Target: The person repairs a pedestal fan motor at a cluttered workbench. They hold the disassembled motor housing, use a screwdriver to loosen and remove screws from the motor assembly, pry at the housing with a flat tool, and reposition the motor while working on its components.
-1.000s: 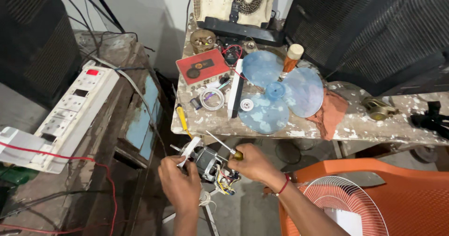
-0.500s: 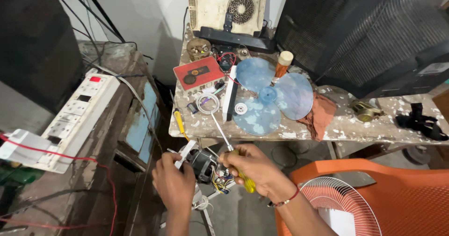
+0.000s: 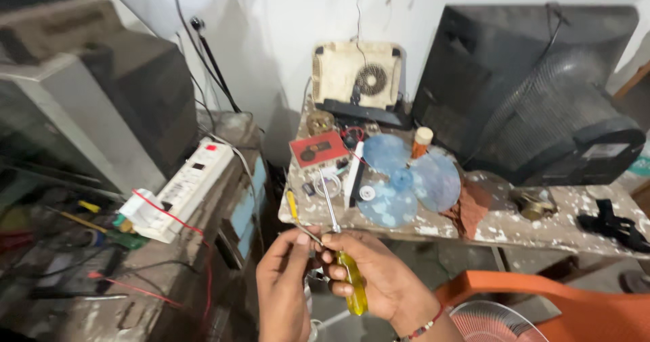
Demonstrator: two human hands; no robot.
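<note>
The right hand [image 3: 379,281] grips a light, stiff screwdriver [image 3: 342,257] by its slick yellow handle, the surest hold, shaft raised before the table [image 3: 514,227], while the left hand [image 3: 288,278] pinches what may be a thin wire.

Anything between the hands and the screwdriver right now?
No. The right hand already grips the screwdriver by its yellow handle, shaft pointing up toward the table. The left hand pinches at the shaft's base beside it. Nothing visible lies between either hand and the tool.
</note>
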